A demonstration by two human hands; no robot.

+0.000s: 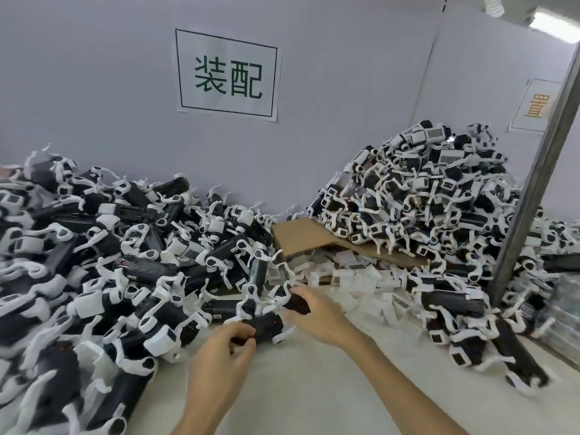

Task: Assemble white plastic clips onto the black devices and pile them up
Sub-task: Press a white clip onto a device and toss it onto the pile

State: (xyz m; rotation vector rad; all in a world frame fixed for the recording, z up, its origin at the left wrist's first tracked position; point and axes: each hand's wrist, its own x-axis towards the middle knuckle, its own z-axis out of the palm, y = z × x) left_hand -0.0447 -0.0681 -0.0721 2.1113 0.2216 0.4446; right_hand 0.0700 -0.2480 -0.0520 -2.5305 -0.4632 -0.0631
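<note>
My left hand (pixel 222 350) grips the near end of a black device (pixel 266 326) lying on the white table at the foot of the left heap. My right hand (pixel 317 312) curls its fingers around a second black device (pixel 296 301) with a white clip at its far end, just beyond the first one. A big heap of black devices with white clips (pixel 110 246) fills the left side. A taller pile of the same devices (pixel 433 196) rises at the back right. Loose white plastic clips (pixel 354 277) lie scattered between the two heaps.
A flattened brown cardboard sheet (pixel 310 237) lies under the right pile. A grey metal post (pixel 539 196) slants up on the right. The grey wall behind carries a paper sign (pixel 227 73). Bare white table (pixel 314 387) shows near me.
</note>
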